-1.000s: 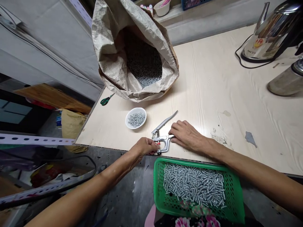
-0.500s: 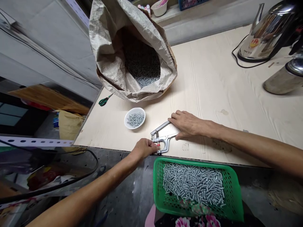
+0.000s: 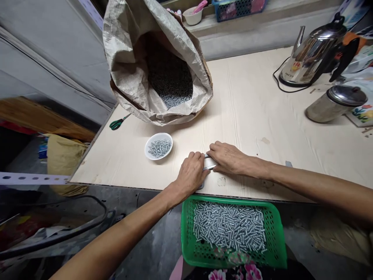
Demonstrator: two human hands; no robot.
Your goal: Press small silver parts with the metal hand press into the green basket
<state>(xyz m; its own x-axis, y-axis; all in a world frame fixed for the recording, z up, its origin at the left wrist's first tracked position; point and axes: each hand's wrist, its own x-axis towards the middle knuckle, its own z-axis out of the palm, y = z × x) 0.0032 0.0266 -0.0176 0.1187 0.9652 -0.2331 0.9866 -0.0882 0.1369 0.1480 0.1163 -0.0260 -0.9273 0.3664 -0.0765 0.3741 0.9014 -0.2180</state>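
Note:
Silver snap-fastener pliers point(image 3: 208, 163) lie near the table's front edge, mostly covered by both hands; only part of the handles shows. My left hand point(image 3: 190, 175) is wrapped over the head end from the left. On the right, my right hand point(image 3: 229, 157) grips the handle ends with bent fingers. Whatever sits in the jaws is hidden under my left hand. Just below, a green basket point(image 3: 276, 229) holds many small silvery screw-like pieces point(image 3: 230, 225). A white bowl point(image 3: 148, 154) with similar smaller pieces stands to the upper left of my left hand.
Behind the bowl a large woven sack point(image 3: 125, 74) gapes, with more metal pieces inside. Green-handled scissors point(image 3: 117, 123) lie at the table's left edge. A kettle point(image 3: 309, 58) and a lidded metal canister point(image 3: 329, 105) occupy the back right of the wooden table point(image 3: 239, 97).
My left hand has gone from pinching at the pliers' jaw to closing over their head and handles. My right hand still holds the handle ends. The view has shifted slightly right.

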